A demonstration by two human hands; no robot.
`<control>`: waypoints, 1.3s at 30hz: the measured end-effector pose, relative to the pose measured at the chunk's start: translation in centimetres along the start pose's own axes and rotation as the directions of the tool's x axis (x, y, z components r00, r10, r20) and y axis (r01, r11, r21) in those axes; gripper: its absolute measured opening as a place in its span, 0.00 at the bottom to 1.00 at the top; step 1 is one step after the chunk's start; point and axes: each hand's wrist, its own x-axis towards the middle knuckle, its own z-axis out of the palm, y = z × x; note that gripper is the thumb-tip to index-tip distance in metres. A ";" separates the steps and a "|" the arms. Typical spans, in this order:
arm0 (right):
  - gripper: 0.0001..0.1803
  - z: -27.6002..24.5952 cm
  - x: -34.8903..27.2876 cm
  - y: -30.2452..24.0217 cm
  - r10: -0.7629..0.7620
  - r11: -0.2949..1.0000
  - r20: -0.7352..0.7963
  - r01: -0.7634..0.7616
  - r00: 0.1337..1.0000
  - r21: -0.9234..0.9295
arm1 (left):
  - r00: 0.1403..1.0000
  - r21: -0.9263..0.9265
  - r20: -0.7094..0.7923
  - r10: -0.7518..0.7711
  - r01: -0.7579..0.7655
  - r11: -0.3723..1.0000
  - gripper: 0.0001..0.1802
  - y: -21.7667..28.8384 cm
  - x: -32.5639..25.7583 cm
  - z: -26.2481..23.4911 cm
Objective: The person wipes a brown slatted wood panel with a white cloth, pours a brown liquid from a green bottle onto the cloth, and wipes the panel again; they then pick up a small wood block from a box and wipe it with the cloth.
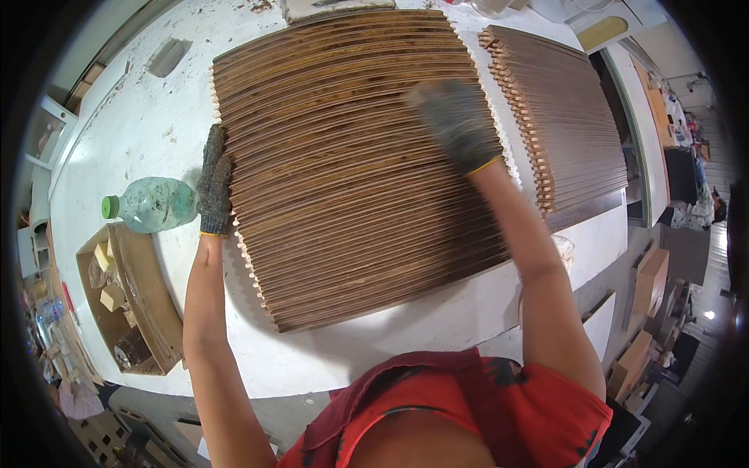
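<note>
A wide bank of dark brown wooden slats (351,171) lies on the white table, the slats set side by side with pale, notched ends showing along both sides. My left hand (214,183), in a dark grey knitted glove, rests along the left ends with its fingers stretched out flat. Over the right part of the slats is my gloved right hand (460,129), smeared by motion. Its fingers are too blurred to read, and whether it holds anything cannot be seen. Just left of my left hand, a greenish clear plastic bottle (156,204) with a green cap lies on its side.
A second bank of brown slats (573,121) lies to the right across a narrow gap. At the left, an open cardboard box (144,312) holds pale yellow blocks and other bits. Dust and crumbs mark the white table (129,140). A person (706,209) is far off at the right.
</note>
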 end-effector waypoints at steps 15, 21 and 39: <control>0.14 -3.1 -4.2 0.0 0.350 0.799 0.184 -0.396 0.918 0.453 | 0.997 0.106 0.037 0.070 -0.074 0.992 0.31 0.0 0.2 0.3; 0.13 -6.3 -4.9 3.9 0.740 0.434 0.329 -0.789 0.587 0.434 | 0.999 0.032 -0.039 0.005 -0.004 0.999 0.30 1.6 -0.3 1.2; 0.19 0.7 8.1 0.8 0.446 0.723 0.225 -0.497 0.866 0.480 | 0.969 -0.428 -0.232 -0.081 -0.027 0.904 0.29 0.8 -0.4 -0.5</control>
